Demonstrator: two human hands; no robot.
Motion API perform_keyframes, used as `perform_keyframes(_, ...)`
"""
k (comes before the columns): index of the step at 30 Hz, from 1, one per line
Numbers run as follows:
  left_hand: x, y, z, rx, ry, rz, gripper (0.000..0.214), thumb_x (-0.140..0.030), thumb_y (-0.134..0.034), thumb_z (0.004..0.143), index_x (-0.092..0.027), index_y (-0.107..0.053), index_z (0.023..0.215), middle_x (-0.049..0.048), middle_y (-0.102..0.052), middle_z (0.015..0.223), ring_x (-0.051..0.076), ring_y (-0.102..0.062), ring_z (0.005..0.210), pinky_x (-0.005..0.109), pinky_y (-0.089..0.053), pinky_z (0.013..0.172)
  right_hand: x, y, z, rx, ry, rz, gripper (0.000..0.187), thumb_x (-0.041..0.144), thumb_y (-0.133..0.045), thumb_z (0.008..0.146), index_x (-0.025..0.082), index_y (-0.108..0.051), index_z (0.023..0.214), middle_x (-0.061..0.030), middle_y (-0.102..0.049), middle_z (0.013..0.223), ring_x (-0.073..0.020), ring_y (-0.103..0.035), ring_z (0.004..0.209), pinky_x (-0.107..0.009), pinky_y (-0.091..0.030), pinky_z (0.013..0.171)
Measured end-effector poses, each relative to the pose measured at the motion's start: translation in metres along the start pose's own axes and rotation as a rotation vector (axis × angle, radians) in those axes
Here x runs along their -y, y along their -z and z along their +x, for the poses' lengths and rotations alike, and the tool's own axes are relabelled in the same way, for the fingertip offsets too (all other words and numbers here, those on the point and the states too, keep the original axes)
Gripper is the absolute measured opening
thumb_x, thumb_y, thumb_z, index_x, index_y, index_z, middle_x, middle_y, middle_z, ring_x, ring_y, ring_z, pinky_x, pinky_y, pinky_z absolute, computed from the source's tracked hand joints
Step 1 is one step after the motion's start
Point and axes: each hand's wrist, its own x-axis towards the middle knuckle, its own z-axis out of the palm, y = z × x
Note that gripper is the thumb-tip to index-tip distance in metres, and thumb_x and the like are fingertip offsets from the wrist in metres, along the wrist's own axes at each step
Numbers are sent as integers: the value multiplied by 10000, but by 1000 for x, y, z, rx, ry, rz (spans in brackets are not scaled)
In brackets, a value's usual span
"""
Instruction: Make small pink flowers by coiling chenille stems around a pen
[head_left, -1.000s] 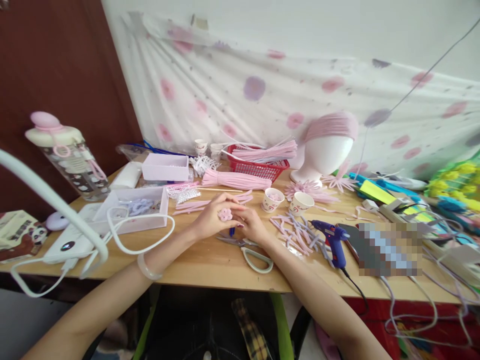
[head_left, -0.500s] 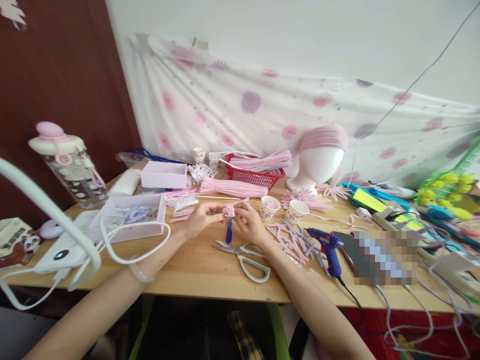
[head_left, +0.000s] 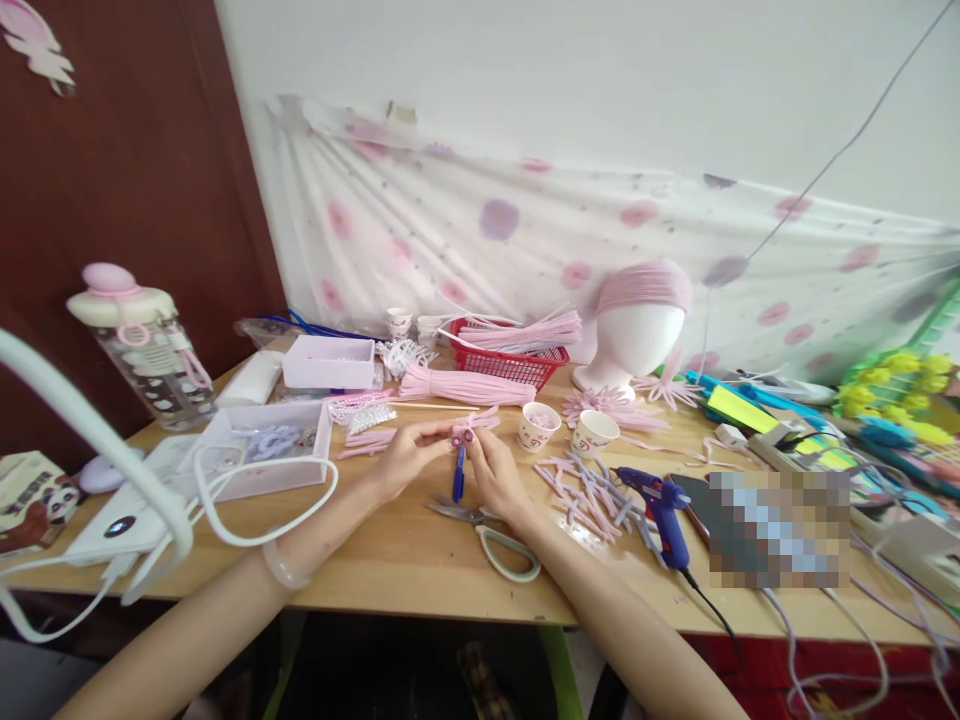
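Over the middle of the table, my left hand (head_left: 411,462) and my right hand (head_left: 495,480) meet with fingertips closed on a small pink looped pipe-cleaner piece (head_left: 462,437). Pink strands stick up beside the right fingers. A blue pen (head_left: 458,478) shows just below the piece, its upper end hidden; whether it touches the hands I cannot tell. Scissors with pale handles (head_left: 509,556) lie under my right wrist, blades pointing left. Cut pink and grey pipe-cleaner lengths (head_left: 585,492) are scattered to the right of that hand.
Two paper cups (head_left: 538,427) stand behind the cut pieces. A blue glue gun (head_left: 661,505) and a phone (head_left: 705,520) lie right. Further back are a pink bundle (head_left: 469,384), a red basket (head_left: 510,367) and a white foam head (head_left: 637,340). A white cable (head_left: 262,540) loops over my left forearm.
The pink piece has turned and sits lower between my fingers, with strands now showing by the right hand. My right hand covers more of the scissors. The camera view has tilted slightly.
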Motion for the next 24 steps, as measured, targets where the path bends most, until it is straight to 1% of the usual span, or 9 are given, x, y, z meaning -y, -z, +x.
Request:
perform_keyframes(2, 3, 0, 0, 39, 99, -135, 183, -193, -788, 665, -122, -739, 826, 60, -747, 874, 178, -665, 854, 290, -499, 867, 1, -3, -1, 27, 9, 78, 303, 374, -320, 967, 190, -523, 839, -38, -574, 791, -188, -535, 751, -297, -416, 709)
perform_keyframes(5, 6, 3, 1, 55, 228, -276, 141, -251, -715, 774, -115, -714, 812, 64, -735, 794, 150, -670, 714, 278, -542, 754, 2, -3, -1, 58, 3, 159, 322, 409, -352, 961, 188, -521, 801, -28, -562, 764, -174, -526, 735, -280, -417, 699)
perform_keyframes(7, 7, 4, 1, 45, 276, -302, 104, -222, -684, 808, -120, -696, 800, 49, -721, 738, 132, -667, 663, 262, -555, 716, 3, -2, -1, 87, -4, 208, 334, 444, -378, 949, 187, -517, 787, -23, -554, 753, -165, -510, 713, -274, -419, 684)
perform_keyframes(10, 7, 4, 0, 27, 334, -347, 45, -157, -672, 816, -119, -680, 793, 39, -708, 718, 120, -669, 655, 250, -565, 719, 3, -2, -1, 95, -14, 258, 354, 480, -389, 937, 189, -517, 781, -23, -560, 756, -162, -504, 705, -273, -425, 672)
perform_keyframes(14, 7, 1, -2, 7, 367, -386, 36, -136, -666, 821, -117, -674, 791, 33, -694, 709, 111, -662, 652, 236, -571, 711, 5, -5, -2, 69, -31, 310, 363, 502, -384, 930, 197, -519, 788, -23, -560, 765, -167, -512, 720, -280, -432, 699)
perform_keyframes(20, 13, -2, -2, -22, 354, -425, 66, -115, -659, 822, -118, -666, 756, 14, -661, 675, 89, -634, 619, 205, -561, 680, 5, -9, -6, 22, -67, 298, 368, 498, -376, 931, 206, -456, 723, -7, -479, 685, -151, -448, 637, -254, -393, 585)
perform_keyframes(24, 16, -3, -2, -35, 337, -428, 81, -102, -653, 822, -115, -668, 744, 15, -655, 669, 88, -629, 621, 198, -555, 680, 5, -11, -6, 12, -68, 297, 355, 487, -375, 931, 207, -455, 728, -10, -468, 688, -152, -433, 635, -250, -376, 560)
